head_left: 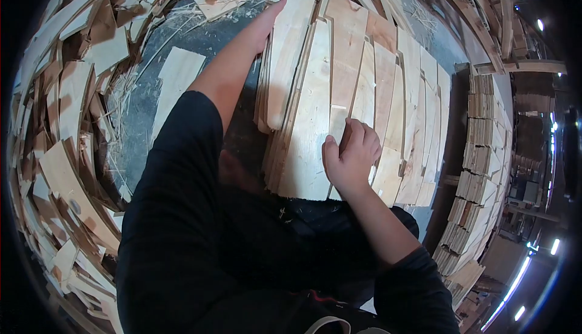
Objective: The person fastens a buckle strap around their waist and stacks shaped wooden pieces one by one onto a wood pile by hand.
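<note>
My left hand point(271, 26) is at the far left edge of a short stack of pale wooden boards point(290, 49), its thumb over the top board and its other fingers down along the side, partly hidden. Close beside this stack is a taller stack of long boards point(308, 134), in a row of overlapping light wood boards. My right hand point(357, 155) rests over the boards right of it, fingers half bent and thumb apart, with nothing visible between them. A small pale wood strip point(338, 120) lies just beyond its fingertips.
Scrap wood point(79, 97) and splinters are heaped along the left and far side. A loose board point(176, 85) lies on the dark grey surface point(139, 134). To the right, bundled wood pieces point(479, 140) stand in a long row, beyond a dark gap.
</note>
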Demonstrator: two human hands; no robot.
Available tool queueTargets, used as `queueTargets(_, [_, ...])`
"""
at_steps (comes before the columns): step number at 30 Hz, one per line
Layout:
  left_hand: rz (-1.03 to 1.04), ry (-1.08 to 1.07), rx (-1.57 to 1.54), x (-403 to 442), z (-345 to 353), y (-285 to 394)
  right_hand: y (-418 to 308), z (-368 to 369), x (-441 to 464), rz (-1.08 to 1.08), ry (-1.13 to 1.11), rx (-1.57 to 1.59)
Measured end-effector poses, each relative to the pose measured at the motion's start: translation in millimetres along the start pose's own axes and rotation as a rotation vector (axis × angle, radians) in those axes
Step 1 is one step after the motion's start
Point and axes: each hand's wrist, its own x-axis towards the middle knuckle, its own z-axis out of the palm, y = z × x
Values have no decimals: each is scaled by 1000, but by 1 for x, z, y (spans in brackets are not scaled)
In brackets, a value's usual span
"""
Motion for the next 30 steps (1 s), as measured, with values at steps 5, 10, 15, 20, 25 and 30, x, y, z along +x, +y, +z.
queueTargets(5, [36,-62,131,-23,-16,-9,2,0,0,-10,8,18])
queueTargets(10, [198,-103,152,-18,-37,-56,2,-1,2,-14,20,26])
queueTargets(15, [203,-134,86,-19,-33,-65,1,0,0,0,0,15])
queueTargets(20, [231,-111,-8,-17,-21,-72,1,2,0,-16,8,-10])
queueTargets(25, [198,-113,-69,-37,-6,-58,2,3,0,-31,10,-21])
queueTargets(30, [202,-166,-86,-37,-10,-59,3,3,0,-27,8,-14])
